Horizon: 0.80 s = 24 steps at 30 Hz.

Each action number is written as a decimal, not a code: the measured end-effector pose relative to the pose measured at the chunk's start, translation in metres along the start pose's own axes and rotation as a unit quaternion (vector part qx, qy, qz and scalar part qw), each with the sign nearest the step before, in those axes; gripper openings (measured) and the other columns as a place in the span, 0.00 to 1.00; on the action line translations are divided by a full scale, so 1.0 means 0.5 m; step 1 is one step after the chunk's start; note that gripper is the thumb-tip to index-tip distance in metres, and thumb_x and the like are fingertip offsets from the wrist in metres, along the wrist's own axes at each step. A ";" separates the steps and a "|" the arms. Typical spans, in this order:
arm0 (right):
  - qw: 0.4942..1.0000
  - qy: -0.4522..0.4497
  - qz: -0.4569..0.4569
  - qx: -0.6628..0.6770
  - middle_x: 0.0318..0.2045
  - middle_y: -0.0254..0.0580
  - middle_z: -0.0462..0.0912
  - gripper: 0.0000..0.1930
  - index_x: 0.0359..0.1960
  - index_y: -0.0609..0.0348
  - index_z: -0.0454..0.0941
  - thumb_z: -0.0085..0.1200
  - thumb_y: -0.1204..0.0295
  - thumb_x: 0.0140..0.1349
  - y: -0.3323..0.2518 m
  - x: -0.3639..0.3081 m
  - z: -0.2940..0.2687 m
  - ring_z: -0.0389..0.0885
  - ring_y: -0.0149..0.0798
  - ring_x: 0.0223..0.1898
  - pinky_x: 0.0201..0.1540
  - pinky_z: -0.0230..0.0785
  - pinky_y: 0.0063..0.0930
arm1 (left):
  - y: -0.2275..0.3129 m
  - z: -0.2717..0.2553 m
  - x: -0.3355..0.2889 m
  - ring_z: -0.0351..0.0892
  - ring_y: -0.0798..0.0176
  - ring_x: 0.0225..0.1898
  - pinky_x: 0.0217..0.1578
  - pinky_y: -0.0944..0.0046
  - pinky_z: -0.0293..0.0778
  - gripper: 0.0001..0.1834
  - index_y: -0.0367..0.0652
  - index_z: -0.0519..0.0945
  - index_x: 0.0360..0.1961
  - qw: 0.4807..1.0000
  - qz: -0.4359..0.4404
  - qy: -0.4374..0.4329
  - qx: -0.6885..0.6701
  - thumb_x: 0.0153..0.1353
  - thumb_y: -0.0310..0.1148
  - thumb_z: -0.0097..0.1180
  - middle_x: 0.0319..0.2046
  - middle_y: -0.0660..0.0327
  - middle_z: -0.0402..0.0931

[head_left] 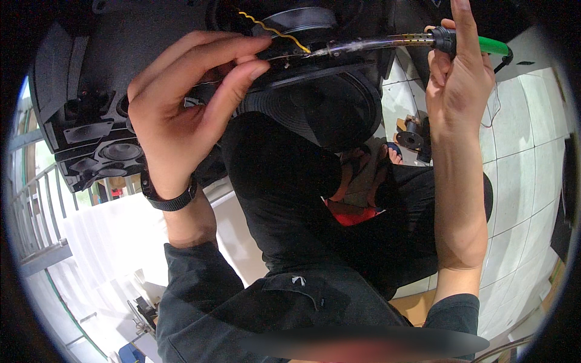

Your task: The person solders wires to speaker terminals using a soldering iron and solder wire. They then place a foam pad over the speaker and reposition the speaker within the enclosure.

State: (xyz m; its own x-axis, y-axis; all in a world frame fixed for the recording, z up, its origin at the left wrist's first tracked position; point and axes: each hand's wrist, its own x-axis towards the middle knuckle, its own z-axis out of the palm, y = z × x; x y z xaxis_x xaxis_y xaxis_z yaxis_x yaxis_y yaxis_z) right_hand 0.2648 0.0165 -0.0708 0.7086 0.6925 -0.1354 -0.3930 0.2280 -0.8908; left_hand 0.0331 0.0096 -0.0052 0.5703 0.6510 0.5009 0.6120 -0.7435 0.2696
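From my feed, the right hand (461, 72) grips a green-handled soldering iron (423, 41), tip on the speaker (315, 78) terminal at the far centre. Left hand (187, 103) has its fingers pinched closed on a thin wire (275, 30) right beside that tip.

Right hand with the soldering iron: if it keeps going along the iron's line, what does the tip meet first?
The right hand aims the soldering iron leftward. Its tip looks already at the speaker terminal by the yellow wire, just short of the left hand's fingertips; depth is unclear.
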 end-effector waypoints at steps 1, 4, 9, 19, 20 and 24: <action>1.000 -0.002 -0.002 0.003 0.12 0.19 0.66 0.19 0.29 0.49 0.73 0.72 0.55 0.58 0.001 0.000 -0.001 0.55 0.18 0.07 0.11 0.45 0.15 | 0.000 0.000 0.000 0.85 0.63 0.38 0.41 0.68 0.80 0.12 0.33 0.87 0.40 1.000 0.003 0.001 0.000 0.54 0.18 0.70 0.37 0.54 0.86; 1.000 -0.009 -0.005 0.009 0.12 0.20 0.67 0.19 0.28 0.49 0.73 0.72 0.55 0.58 0.002 0.001 -0.003 0.55 0.17 0.07 0.10 0.46 0.14 | 0.000 0.004 0.000 0.86 0.63 0.39 0.41 0.68 0.80 0.11 0.34 0.87 0.40 1.000 0.005 0.000 -0.006 0.53 0.19 0.70 0.37 0.54 0.86; 1.000 -0.006 0.004 0.006 0.12 0.20 0.67 0.18 0.28 0.49 0.73 0.72 0.55 0.59 0.000 0.002 -0.004 0.55 0.17 0.07 0.10 0.45 0.14 | -0.004 0.012 0.004 0.86 0.66 0.34 0.37 0.71 0.79 0.11 0.37 0.89 0.38 1.000 0.018 0.015 0.009 0.52 0.22 0.73 0.34 0.57 0.87; 1.000 -0.006 -0.006 0.005 0.12 0.20 0.67 0.19 0.28 0.49 0.73 0.72 0.55 0.59 -0.001 -0.003 0.000 0.55 0.18 0.07 0.10 0.45 0.16 | -0.007 0.011 0.003 0.86 0.65 0.35 0.37 0.70 0.79 0.11 0.37 0.89 0.37 0.999 0.023 0.023 0.007 0.51 0.22 0.73 0.35 0.57 0.87; 1.000 -0.002 -0.007 0.007 0.12 0.20 0.67 0.19 0.28 0.49 0.73 0.72 0.55 0.59 0.001 -0.002 0.000 0.55 0.18 0.07 0.10 0.45 0.16 | -0.007 0.010 0.004 0.86 0.65 0.35 0.37 0.70 0.79 0.11 0.37 0.89 0.37 0.999 0.025 0.020 0.012 0.51 0.22 0.73 0.35 0.57 0.87; 1.000 0.001 -0.008 0.018 0.12 0.20 0.67 0.19 0.29 0.50 0.73 0.72 0.56 0.59 0.010 0.005 -0.006 0.55 0.18 0.07 0.11 0.45 0.16 | -0.007 0.009 0.005 0.86 0.64 0.35 0.37 0.70 0.79 0.11 0.37 0.89 0.37 0.999 0.028 0.013 0.023 0.51 0.23 0.73 0.34 0.57 0.87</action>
State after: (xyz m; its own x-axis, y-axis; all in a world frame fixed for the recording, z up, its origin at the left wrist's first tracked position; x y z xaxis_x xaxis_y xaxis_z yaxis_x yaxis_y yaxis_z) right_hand 0.2664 0.0171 -0.0767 0.7163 0.6868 -0.1229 -0.4032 0.2637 -0.8763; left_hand 0.0348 0.0143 -0.0084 0.5901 0.6044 0.5352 0.6045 -0.7703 0.2033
